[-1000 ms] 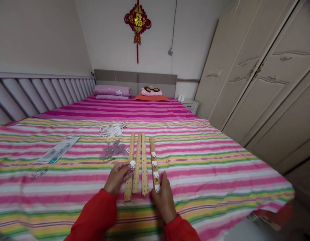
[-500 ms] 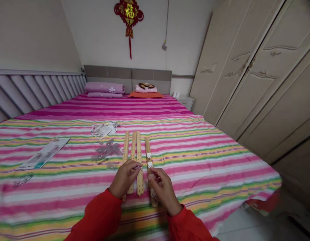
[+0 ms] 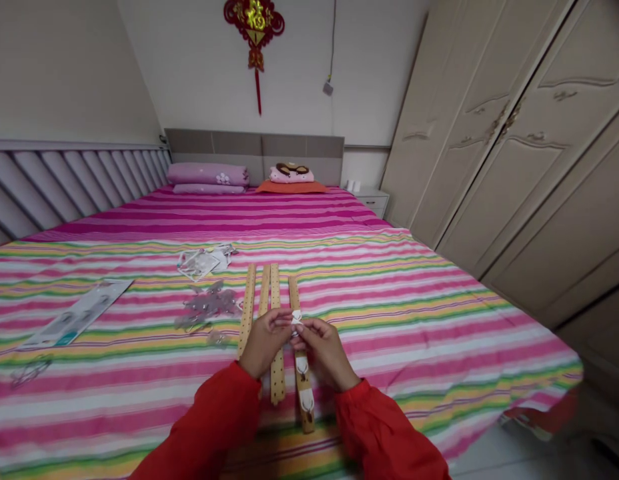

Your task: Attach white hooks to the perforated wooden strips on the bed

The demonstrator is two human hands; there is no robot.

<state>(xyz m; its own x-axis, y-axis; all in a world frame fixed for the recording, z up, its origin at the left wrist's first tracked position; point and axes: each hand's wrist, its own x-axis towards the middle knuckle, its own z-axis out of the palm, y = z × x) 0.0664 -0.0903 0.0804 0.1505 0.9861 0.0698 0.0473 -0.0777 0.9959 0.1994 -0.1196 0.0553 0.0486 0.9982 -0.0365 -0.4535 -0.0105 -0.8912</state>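
Note:
Several perforated wooden strips [image 3: 247, 303] lie side by side on the striped bedspread [image 3: 389, 300]. The rightmost strip [image 3: 303, 393] carries small white hooks [image 3: 306, 400]. My left hand [image 3: 264, 340] and my right hand [image 3: 325, 350] meet above that strip, fingers pinched together on a small white hook [image 3: 296, 318] between them. Both sleeves are red.
A pile of clear plastic bags [image 3: 204, 303] and opened white packets [image 3: 202, 261] lie left of the strips. A printed card [image 3: 77, 317] rests further left. Pillows [image 3: 208, 175] sit at the headboard. A wardrobe [image 3: 514, 147] stands on the right, with a nightstand [image 3: 372, 198] beside it.
My left hand carried a white hook from the leftmost strip toward the right. My right hand left the rightmost strip's near end, and both hands now pinch the hook together.

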